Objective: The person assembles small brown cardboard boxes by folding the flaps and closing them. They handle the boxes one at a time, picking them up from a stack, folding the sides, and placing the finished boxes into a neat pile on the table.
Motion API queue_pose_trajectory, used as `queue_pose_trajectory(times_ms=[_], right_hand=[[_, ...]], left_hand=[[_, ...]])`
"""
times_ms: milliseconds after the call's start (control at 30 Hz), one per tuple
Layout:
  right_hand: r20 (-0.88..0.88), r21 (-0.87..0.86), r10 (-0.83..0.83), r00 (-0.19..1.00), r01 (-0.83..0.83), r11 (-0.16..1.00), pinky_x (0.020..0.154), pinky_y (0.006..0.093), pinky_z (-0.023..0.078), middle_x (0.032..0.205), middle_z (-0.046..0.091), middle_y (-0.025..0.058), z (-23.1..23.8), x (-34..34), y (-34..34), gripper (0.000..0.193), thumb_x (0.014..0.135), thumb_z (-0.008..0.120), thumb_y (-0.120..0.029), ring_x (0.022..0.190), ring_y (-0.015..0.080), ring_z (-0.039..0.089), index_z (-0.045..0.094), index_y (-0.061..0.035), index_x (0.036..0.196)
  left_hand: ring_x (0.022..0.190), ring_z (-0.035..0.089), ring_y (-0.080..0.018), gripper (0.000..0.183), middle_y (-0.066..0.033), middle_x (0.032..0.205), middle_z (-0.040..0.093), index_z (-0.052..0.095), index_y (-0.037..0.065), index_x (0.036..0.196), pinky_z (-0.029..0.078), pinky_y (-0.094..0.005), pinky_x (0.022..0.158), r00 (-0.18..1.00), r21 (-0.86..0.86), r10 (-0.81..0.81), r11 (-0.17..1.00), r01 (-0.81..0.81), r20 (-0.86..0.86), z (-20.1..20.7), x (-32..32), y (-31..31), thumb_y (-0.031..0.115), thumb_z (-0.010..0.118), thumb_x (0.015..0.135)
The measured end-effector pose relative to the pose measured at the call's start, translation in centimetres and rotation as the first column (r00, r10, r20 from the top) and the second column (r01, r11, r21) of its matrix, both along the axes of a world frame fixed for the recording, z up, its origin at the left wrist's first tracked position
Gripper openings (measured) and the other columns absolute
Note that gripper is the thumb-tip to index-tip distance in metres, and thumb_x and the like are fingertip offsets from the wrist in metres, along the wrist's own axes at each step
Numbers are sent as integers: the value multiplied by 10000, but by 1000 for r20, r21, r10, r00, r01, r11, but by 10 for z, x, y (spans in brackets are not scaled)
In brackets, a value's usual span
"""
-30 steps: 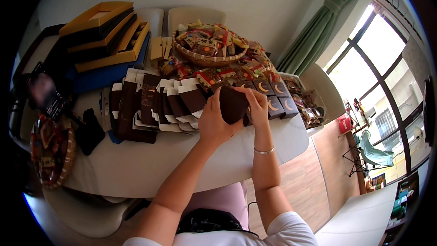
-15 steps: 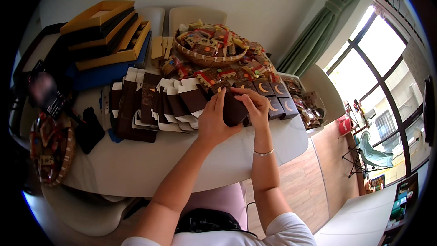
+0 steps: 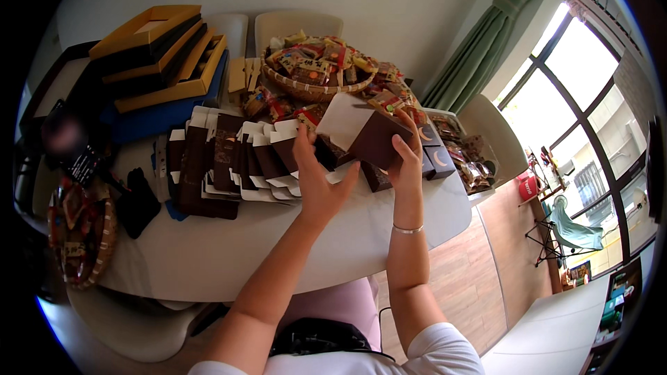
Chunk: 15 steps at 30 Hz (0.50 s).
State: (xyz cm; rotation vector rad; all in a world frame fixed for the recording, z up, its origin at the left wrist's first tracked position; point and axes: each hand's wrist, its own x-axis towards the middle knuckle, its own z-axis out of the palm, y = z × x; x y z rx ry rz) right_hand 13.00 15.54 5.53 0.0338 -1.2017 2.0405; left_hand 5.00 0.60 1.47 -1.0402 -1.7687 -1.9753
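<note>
While the white marbled table [image 3: 187,257] spreads beneath both forearms, the left hand [image 3: 321,187] stands wide, thumb and fingers parted, at the left of a dark brown cardboard box with a white-lined flap [image 3: 377,140]; whether its thumb touches the box is unclear. The right hand [image 3: 406,160] grips the box's right side, holding it tilted above the table. The raised flap points away and to the left; box and flap together run longest from far left to near right, though the nearly square body shows no clear long axis. Beyond the left hand lie dark brown flattened cartons with white flaps [image 3: 226,160]; behind the box stands a round woven basket of wrapped snacks [image 3: 316,89].
</note>
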Motion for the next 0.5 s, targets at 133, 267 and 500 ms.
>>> queue_pose_trajectory(times_ms=[133, 267, 500], right_hand=[[-25, 71, 86, 996, -84, 994, 1011, 352, 476, 1326, 550, 151, -11, -7, 7, 633, 808, 689, 51, 1199, 233, 574, 461, 11, 1398], [204, 238, 101, 974, -149, 960, 1012, 316, 443, 1278, 567, 119, -19, -5, 6, 665, 776, 751, 26, 1177, 196, 566, 470, 25, 1379], [210, 230, 113, 971, -161, 960, 956, 284, 449, 1167, 624, 81, -25, -8, 10, 544, 874, 751, -188, 1100, 143, 572, 511, 32, 1311]], left_hand=[[1147, 581, -191, 623, -100, 1256, 587, 346, 10, 1442, 516, -343, 919, 672, 184, -602, 788, 588, 432, -10, -13, 9, 273, 651, 967], [1151, 588, -191, 599, -104, 1227, 601, 392, 49, 1428, 565, -316, 815, 662, 251, -548, 832, 495, 511, -19, -15, 11, 255, 683, 946], [1124, 620, -216, 604, -116, 1267, 578, 387, 75, 1430, 612, -384, 802, 594, 255, -583, 798, 546, 554, -9, -22, 4, 281, 681, 945]])
